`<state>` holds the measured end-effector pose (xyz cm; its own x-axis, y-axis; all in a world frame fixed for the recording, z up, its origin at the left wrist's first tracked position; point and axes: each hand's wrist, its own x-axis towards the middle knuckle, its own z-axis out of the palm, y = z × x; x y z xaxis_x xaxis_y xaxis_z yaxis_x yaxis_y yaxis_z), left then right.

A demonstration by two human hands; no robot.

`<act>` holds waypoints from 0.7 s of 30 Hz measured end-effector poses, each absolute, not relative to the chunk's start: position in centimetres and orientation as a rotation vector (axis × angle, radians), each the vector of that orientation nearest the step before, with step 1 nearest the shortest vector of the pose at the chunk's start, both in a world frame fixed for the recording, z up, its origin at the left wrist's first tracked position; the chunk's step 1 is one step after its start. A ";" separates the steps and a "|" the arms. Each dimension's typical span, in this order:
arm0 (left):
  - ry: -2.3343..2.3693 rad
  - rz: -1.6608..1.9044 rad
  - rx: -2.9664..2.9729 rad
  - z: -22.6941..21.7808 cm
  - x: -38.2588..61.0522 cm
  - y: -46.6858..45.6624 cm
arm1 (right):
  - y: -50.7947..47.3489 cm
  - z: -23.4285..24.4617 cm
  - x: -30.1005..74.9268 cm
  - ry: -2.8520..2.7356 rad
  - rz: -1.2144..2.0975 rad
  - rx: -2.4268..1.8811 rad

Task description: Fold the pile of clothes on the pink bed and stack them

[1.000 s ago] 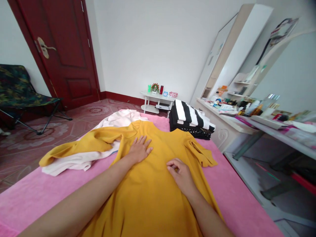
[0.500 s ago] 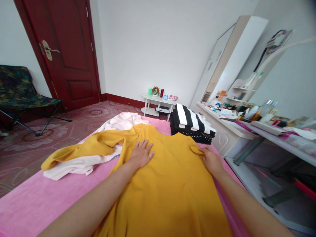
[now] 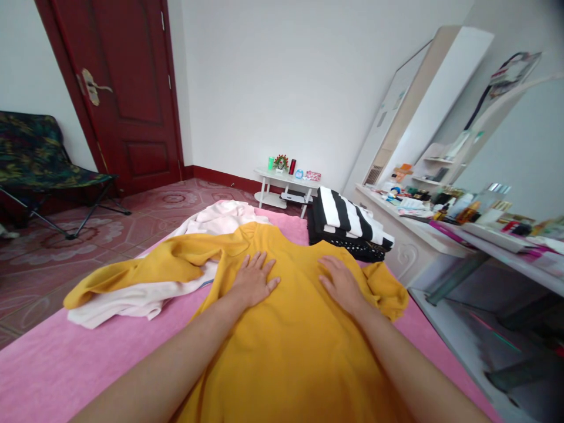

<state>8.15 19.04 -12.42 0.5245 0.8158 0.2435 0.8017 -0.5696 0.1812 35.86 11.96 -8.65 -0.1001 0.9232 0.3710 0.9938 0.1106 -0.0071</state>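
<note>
Has a yellow garment [image 3: 291,346] spread at six o'clock on a pink cover [image 3: 48,358]. Lays on it the left hand [image 3: 253,282] at seven and right hand [image 3: 342,285] at half past four, palms down and wide. Shows pale cloth [image 3: 132,302] beneath its sleeve [image 3: 132,270] at eight, folded clothes [image 3: 352,218] at three.

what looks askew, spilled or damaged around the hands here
The mustard-yellow fabric garment looks uneven: its left-side sleeve stretches out over a crumpled pale-pink cloth garment, while its right-side sleeve is bunched up short beside the right hand. I see no spill or damage.
</note>
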 end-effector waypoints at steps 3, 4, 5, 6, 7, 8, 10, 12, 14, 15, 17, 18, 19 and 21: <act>1.442 0.469 2.684 -12.3 8.1 19.0 | 11.7 -10.9 36.5 -2.049 -0.275 -2.140; 1.446 0.467 2.681 -12.3 8.1 19.0 | 11.9 -11.1 37.2 -1.922 -0.282 -2.305; 1.448 0.467 2.679 -12.3 8.1 19.0 | 12.2 -11.0 38.0 -1.787 -0.289 -2.452; 1.449 0.468 2.678 -12.3 8.1 18.9 | 12.7 -10.6 38.7 -1.675 -0.289 -2.564; 1.448 0.471 2.679 -12.4 8.2 18.9 | 13.2 -10.1 39.1 -1.595 -0.287 -2.641; 1.446 0.475 2.678 -12.4 8.2 18.9 | 13.8 -9.6 39.3 -1.554 -0.303 -2.670; 1.443 0.483 2.681 -12.4 8.2 19.0 | 14.8 -8.7 38.8 -1.582 -0.396 -2.541; 1.446 0.479 2.684 -12.4 8.2 19.0 | 15.4 -8.7 37.5 -1.680 -0.473 -2.303; 1.451 0.467 2.686 -12.3 8.2 19.0 | 15.6 -9.6 36.4 -1.759 -0.468 -2.117; 1.452 0.462 2.687 -12.3 8.2 18.9 | 15.7 -10.2 36.0 -1.773 -0.435 -2.087; 1.451 0.453 2.685 -12.2 8.2 18.8 | 15.7 -11.4 35.8 -1.737 -0.371 -2.080; 1.444 0.449 2.683 -12.2 8.1 18.8 | 15.8 -11.8 36.0 -1.685 -0.334 -2.088; 1.438 0.446 2.678 -12.1 8.1 18.8 | 15.9 -12.1 36.3 -1.602 -0.288 -2.108; 1.449 0.473 2.649 -11.9 7.9 19.1 | 16.2 -12.2 37.2 -1.395 -0.196 -2.158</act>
